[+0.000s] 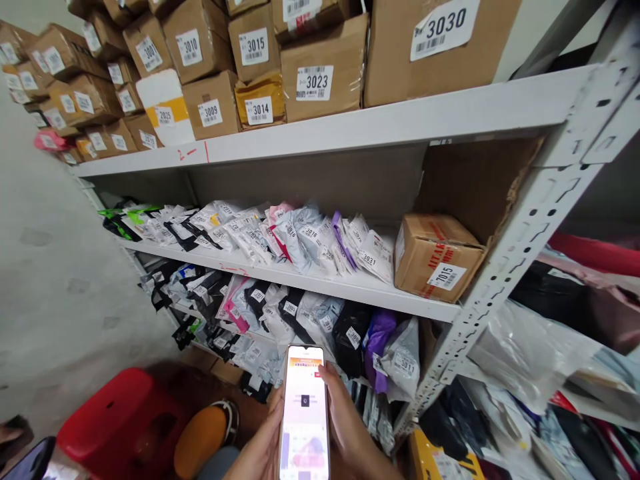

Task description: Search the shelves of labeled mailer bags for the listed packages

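Note:
A smartphone with a bright, lit screen is held upright between both hands at the bottom middle of the head view. My left hand grips its left edge, the fingers partly hidden behind the phone. Along the right edge lies my right hand, its thumb at the upper right of the screen. An orange strip with writing runs across the top of the display; the rest is too small to read. Beyond the phone, plastic parcels with numbered labels lean in a row on the white middle shelf.
Labelled cardboard boxes fill the top shelf. A taped box marked 7015 ends the middle row. More parcels lie below. A red stool stands lower left. At the far left edge shows another person's hand beside a dark phone.

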Demonstrator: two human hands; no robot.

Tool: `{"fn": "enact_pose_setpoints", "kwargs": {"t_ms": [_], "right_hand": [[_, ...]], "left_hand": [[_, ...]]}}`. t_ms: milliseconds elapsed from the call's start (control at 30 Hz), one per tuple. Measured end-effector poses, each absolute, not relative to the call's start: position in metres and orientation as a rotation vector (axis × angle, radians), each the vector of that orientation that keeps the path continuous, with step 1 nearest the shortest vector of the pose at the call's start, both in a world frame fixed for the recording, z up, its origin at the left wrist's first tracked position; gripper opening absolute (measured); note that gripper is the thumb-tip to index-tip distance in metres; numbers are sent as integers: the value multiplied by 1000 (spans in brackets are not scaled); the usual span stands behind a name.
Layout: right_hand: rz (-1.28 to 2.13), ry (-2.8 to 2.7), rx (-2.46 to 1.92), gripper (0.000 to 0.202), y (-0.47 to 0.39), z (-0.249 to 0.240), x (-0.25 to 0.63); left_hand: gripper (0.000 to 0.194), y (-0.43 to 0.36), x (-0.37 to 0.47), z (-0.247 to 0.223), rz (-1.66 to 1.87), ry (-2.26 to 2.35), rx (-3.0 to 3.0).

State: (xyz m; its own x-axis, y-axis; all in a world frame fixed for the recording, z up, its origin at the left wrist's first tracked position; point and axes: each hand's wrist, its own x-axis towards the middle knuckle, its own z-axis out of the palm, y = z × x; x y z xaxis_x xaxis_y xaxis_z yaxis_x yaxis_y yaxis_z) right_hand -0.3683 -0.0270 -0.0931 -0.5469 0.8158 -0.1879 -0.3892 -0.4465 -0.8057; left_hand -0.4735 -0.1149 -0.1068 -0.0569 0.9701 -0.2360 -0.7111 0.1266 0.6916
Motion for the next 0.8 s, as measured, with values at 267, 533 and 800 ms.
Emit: {"fn": "enact_pose_setpoints", "kwargs": {"t_ms": [267, 533, 800], "right_hand": [[1812, -1279, -637, 27, -14, -92, -344], [1829, -1378, -702, 39, -27, -90, -335], [1895, -1231, -629, 35, -29, -103, -332]], "left_hand": [[69, -118, -466, -95, 1423, 773, 334], [97, -119, -458, -85, 1373, 613, 371], [98, -121, -453, -85, 1403, 612, 346]]}}
